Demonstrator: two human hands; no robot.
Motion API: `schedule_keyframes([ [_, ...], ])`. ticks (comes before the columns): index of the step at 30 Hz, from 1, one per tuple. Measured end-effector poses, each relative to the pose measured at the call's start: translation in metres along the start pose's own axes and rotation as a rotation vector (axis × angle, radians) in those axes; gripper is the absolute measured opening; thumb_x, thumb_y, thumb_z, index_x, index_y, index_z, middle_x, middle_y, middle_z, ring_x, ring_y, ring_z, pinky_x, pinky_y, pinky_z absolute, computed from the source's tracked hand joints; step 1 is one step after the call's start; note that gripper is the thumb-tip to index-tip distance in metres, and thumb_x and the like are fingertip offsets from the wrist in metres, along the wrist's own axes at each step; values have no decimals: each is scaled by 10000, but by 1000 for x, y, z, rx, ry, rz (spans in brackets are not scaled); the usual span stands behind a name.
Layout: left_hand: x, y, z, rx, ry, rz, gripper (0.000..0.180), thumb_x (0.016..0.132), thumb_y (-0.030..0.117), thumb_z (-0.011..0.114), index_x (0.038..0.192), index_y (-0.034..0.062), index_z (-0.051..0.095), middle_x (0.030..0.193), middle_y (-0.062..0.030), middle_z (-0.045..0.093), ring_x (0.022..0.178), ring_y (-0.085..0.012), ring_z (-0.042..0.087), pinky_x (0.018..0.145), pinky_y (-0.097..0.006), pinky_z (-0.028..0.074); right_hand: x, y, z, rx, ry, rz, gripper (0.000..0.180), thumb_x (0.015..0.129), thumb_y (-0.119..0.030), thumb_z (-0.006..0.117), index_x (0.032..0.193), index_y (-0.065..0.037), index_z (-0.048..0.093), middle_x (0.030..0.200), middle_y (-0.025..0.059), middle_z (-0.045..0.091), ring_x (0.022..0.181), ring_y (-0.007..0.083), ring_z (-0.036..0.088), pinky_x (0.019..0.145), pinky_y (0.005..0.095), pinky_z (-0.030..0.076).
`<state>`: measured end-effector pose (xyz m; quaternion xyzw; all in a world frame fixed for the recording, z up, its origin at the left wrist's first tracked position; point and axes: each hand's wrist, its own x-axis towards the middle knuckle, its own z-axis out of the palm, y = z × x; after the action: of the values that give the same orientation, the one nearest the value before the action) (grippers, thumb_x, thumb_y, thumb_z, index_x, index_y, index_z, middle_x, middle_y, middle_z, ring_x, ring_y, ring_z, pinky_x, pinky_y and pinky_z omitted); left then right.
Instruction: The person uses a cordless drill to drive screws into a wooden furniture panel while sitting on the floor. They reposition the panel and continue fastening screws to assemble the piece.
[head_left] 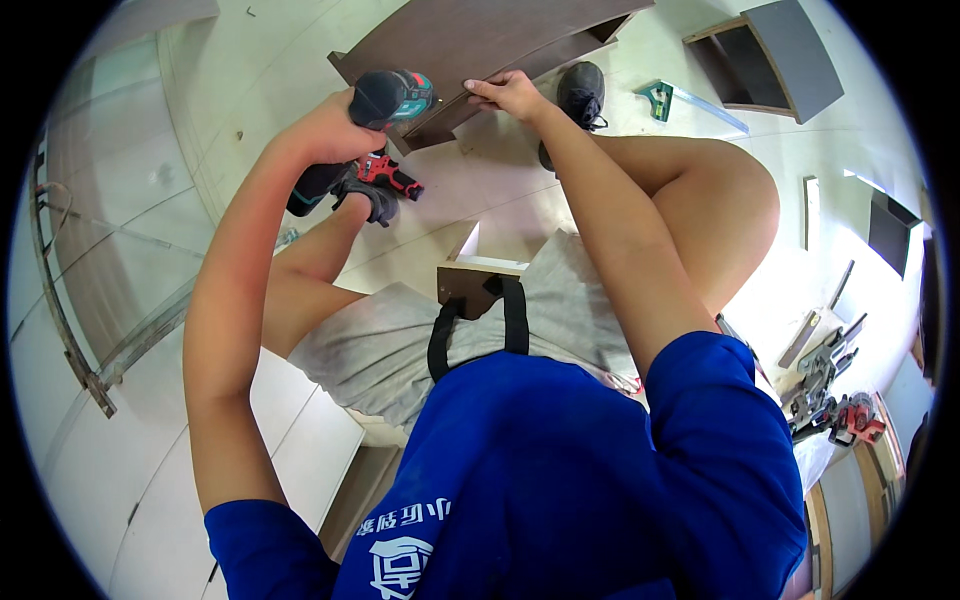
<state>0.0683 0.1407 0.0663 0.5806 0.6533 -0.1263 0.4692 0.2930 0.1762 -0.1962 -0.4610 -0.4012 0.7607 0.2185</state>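
Observation:
My left hand (342,132) is wrapped round the grip of a teal and black cordless drill (392,97). The drill's tip points right, close to the edge of a dark brown furniture piece (470,45) made of boards. On that edge, just right of the drill tip, my right hand (508,96) holds the board between thumb and fingers; whether a small part is in them too, I cannot make out. Below the drill, a red and black cordless tool (390,175) lies on the floor beside my left shoe (368,198).
A square with a green handle (657,100) lies right of my right shoe (581,95). Farther right stands an open dark box (790,60). Clamps and tools (825,385) crowd the right side. Wrapped panels (110,200) lie at left. I sit over a small brown-fronted stool or box (455,282).

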Motion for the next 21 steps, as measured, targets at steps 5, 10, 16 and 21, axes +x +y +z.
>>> schedule_keyframes([
  [5, 0, 6, -4, -52, -42, -62, 321, 741, 151, 677, 1031, 18, 637, 848, -100, 686, 739, -194, 666, 695, -354, 545, -1, 0, 1, 39, -9, -16, 530, 799, -395, 837, 987, 87, 719, 874, 129, 729, 765, 147, 676, 706, 251, 564],
  [10, 4, 3, -1, -7, -16, -39, 329, 742, 136, 669, 1048, 18, 636, 857, -104, 690, 750, -193, 670, 701, -354, 544, 0, -1, 0, -15, -3, 9, 507, 835, -393, 806, 1015, 72, 716, 900, 119, 734, 779, 127, 676, 719, 235, 562],
  [16, 2, 1, 1, -11, -6, -16, 295, 752, 124, 658, 1027, 19, 629, 845, -90, 679, 712, -182, 658, 683, -348, 537, -4, -3, 2, 17, 0, 5, 491, 853, -386, 791, 1031, 65, 710, 918, 110, 736, 792, 119, 681, 729, 228, 563],
  [21, 1, 10, -2, -12, -29, -65, 291, 746, 132, 661, 1017, 29, 636, 856, -103, 688, 743, -187, 660, 693, -347, 536, -5, -6, 5, 37, -2, 8, 486, 848, -387, 796, 1017, 62, 712, 915, 110, 735, 789, 122, 683, 727, 229, 562],
])
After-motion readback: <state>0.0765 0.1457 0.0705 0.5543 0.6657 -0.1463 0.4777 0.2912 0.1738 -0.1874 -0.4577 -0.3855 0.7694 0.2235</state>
